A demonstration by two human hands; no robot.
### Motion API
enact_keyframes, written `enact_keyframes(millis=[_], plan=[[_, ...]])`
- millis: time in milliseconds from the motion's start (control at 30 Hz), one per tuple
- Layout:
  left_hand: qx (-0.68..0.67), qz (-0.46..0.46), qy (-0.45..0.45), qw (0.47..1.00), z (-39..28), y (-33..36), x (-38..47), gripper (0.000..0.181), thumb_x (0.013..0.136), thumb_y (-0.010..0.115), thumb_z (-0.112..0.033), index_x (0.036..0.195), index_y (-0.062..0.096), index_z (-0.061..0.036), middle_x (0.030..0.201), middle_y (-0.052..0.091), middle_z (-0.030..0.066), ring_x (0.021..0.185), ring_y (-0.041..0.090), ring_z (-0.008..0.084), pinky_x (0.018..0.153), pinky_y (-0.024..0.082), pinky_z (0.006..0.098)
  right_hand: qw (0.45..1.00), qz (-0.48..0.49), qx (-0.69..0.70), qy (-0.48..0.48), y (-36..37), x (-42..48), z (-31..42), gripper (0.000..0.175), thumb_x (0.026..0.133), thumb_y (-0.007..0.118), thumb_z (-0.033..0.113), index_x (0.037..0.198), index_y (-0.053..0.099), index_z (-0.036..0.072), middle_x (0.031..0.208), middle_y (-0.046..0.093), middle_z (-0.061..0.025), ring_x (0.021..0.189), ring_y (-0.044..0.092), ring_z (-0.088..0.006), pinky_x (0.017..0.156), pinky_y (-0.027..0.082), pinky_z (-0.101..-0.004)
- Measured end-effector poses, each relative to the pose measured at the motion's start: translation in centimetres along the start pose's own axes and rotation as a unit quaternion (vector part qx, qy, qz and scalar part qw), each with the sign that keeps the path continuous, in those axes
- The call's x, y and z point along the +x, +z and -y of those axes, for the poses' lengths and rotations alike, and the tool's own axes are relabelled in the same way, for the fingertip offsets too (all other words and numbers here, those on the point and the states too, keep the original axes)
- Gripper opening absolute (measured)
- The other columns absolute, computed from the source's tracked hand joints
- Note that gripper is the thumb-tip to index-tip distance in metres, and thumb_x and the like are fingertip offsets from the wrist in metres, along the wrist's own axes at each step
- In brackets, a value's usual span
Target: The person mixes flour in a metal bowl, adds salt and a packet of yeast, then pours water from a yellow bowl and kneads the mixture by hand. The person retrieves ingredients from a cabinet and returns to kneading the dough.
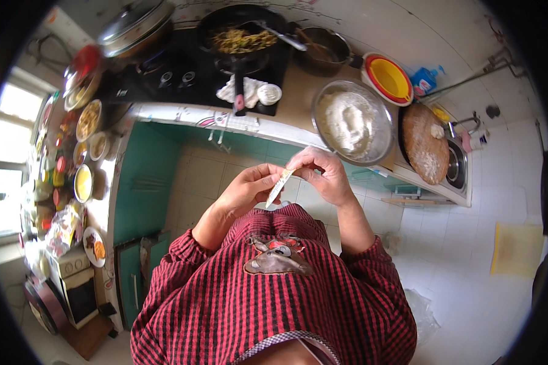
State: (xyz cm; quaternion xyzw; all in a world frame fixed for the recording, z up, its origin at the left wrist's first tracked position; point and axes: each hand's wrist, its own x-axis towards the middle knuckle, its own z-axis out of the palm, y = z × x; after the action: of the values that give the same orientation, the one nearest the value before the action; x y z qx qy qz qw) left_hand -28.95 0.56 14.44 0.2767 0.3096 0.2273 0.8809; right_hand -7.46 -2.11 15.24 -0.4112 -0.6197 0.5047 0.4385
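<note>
A small flat packet (279, 187), with printing on it, is held between my two hands in front of the apron. My left hand (251, 186) pinches it from the left side. The thumb and fingers of my right hand (323, 173) are at its upper end, with a white dusting on the knuckles. What the packet contains is hidden. Just beyond my right hand, a steel bowl (386, 137) stands at the counter's edge. White flour (342, 116) fills its bottom, with a hollow in the middle.
A wok (205, 43) of chopped food sits on the black hob (141, 89), its handle pointing towards me. Behind are a dark pot (335, 64) and a yellow basin (388, 80). A floured wooden board (422, 146) lies over the sink. Dishes line the left counter, including a bowl (83, 183).
</note>
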Motion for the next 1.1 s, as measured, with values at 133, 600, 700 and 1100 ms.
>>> enact_keyframes(millis=[133,600,700,1100], plan=[[0.094,0.035,0.006,0.995,-1.6,1.5,6.1,0.048,0.104,0.043,-0.035,0.123,0.057,0.0075,0.116,0.064,0.0165,0.109,0.062,0.0251,0.096,0.049,0.0376,0.98,-0.156,0.011,0.126,-4.4,-2.2,0.1,0.008,0.09,0.067,0.006,0.089,0.064,-0.002,0.074,0.063,0.0008,0.068,0.056,-0.0029,0.062,0.048,-0.0211],[0.375,0.173,-0.021,0.911,-3.5,3.7,20.7,0.023,0.096,0.064,-0.022,0.103,0.068,-0.0003,0.082,0.064,-0.001,0.07,0.056,0.0036,0.059,0.046,0.0194,0.925,-0.27,-0.205,0.169,-11.0,-0.6,-2.8,0.01,0.084,0.072,0.006,0.09,0.069,-0.001,0.076,0.068,-0.0061,0.066,0.061,-0.0104,0.063,0.05,-0.0256],[0.365,0.187,0.001,0.912,-3.2,3.5,22.9,0.025,0.096,0.064,-0.024,0.102,0.068,0.0001,0.082,0.063,-0.001,0.07,0.056,0.0035,0.06,0.046,0.0198,0.925,-0.284,-0.181,0.175,-12.6,0.3,-3.5,0.008,0.082,0.073,0.007,0.086,0.069,0.0,0.071,0.067,-0.006,0.063,0.061,-0.012,0.062,0.05,-0.0261],[0.328,0.119,-0.073,0.934,-1.2,5.2,28.5,0.03,0.098,0.06,-0.025,0.109,0.068,0.0021,0.096,0.069,0.0065,0.088,0.062,0.0109,0.079,0.05,0.0261,0.94,-0.163,-0.301,0.001,-19.5,-1.1,-5.9,0.015,0.074,0.078,0.008,0.087,0.071,0.006,0.105,0.067,-0.0061,0.086,0.065,-0.0209,0.075,0.053,-0.0342]])
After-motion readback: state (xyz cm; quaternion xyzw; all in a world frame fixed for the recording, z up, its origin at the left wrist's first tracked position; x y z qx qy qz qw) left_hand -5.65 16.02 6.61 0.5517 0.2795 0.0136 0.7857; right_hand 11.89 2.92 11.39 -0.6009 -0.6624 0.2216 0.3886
